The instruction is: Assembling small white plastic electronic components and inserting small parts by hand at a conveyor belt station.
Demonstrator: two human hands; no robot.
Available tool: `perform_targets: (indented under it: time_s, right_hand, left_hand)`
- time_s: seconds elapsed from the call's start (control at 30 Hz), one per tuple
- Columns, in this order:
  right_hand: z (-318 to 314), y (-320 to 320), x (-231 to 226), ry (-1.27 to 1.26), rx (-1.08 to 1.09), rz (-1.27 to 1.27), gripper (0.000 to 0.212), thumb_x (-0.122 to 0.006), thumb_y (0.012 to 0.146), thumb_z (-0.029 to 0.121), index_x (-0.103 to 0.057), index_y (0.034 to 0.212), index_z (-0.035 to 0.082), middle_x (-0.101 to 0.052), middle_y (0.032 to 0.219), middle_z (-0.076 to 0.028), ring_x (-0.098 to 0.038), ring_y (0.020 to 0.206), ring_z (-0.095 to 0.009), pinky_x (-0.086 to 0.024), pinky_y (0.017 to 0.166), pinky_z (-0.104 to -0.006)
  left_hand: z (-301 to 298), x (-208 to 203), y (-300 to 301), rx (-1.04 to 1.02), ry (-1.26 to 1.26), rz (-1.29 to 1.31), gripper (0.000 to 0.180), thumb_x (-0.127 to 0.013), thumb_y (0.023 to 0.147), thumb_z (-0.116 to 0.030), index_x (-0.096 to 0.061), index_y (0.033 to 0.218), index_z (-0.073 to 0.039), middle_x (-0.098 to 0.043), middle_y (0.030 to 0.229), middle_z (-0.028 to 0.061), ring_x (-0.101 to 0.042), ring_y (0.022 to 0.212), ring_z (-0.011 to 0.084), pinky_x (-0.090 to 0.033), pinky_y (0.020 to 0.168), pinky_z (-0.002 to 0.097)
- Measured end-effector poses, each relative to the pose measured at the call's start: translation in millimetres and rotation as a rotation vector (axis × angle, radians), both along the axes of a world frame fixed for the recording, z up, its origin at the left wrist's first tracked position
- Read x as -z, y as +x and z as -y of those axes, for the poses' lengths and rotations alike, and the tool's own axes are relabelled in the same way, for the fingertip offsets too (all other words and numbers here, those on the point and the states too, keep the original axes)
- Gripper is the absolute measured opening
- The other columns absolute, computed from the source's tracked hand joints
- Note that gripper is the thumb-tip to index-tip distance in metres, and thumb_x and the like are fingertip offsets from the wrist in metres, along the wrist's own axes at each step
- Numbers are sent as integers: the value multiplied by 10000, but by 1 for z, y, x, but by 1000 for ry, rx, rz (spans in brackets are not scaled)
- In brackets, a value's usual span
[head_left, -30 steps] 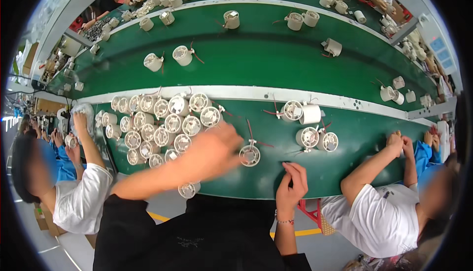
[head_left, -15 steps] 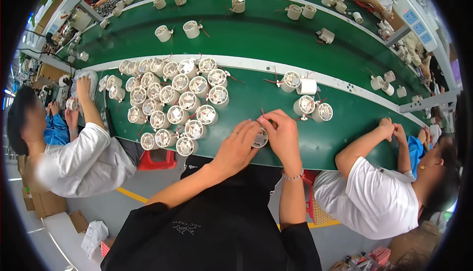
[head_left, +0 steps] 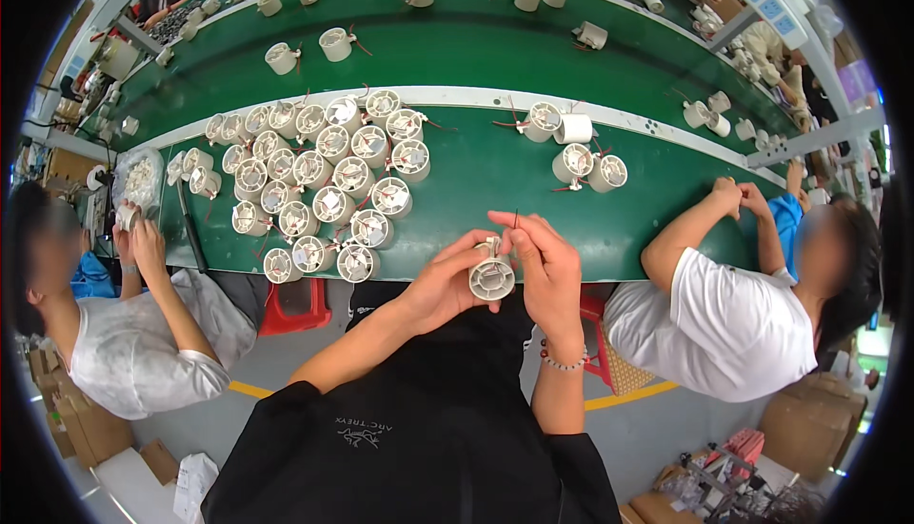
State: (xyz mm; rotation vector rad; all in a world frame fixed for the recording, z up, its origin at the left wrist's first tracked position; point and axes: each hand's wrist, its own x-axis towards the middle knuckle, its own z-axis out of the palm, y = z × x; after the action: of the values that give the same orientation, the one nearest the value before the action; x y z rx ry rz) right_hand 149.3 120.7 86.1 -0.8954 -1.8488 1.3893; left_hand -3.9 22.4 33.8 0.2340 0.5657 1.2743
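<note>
At the table's near edge, my left hand [head_left: 441, 281] is closed round the side of a white round plastic housing [head_left: 491, 283]. The housing's spoked round end faces up toward me, and a small side fitting points away. My right hand [head_left: 550, 281] is beside it, thumb and index finger pinched on a thin dark wire [head_left: 516, 219] that sticks up from between them. Left of my hands stands a large group of similar white housings [head_left: 332, 205], most with spoked ends up and thin red wires. Several more housings [head_left: 575, 162] stand to the right.
Beyond the green table [head_left: 457, 200] runs a pale rail [head_left: 457, 96], then a green surface with scattered housings [head_left: 335, 44]. Seated co-workers in white shirts [head_left: 743, 334] flank me. A dark rod-like tool [head_left: 190, 229] lies at left. Red stools [head_left: 293, 307] stand below.
The housing has been lifted and drawn nearer to me, its spoked end now more exposed. My left hand has shifted to its side. The left co-worker has lowered their raised arm.
</note>
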Motion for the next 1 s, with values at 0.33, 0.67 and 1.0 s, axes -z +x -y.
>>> perform_targets:
  time_s: [0.33, 0.67, 1.0]
  right_hand:
    - [32, -3, -25, -238, 87, -166, 213, -697, 1042, -23, -770, 1242, -23, -714, 867, -49, -660, 777, -86, -519, 701, -243]
    - [45, -6, -42, 289, 112, 66, 195, -705, 979, -77, -803, 1131, -7, -741, 963, -68, -685, 715, -142, -527, 554, -256]
    - [54, -9, -39, 309, 234, -67, 225, -767, 882, -155, -821, 1060, -29, -725, 1014, -75, -618, 697, -90, -497, 564, -244]
  left_hand:
    - [5, -4, 3, 7, 12, -23, 202, -548, 1133, -198, -548, 1314, -109, -654, 1188, 69, -702, 1006, 209, -605, 729, 398]
    - [6, -20, -4, -83, 156, 30, 201, -559, 1121, -159, -518, 1313, -117, -629, 1266, 75, -674, 1077, 208, -598, 793, 380]
    - [9, -36, 2, -141, 201, -120, 266, -607, 1059, -142, -491, 1296, -113, -514, 1437, 117, -640, 1166, 223, -581, 952, 390]
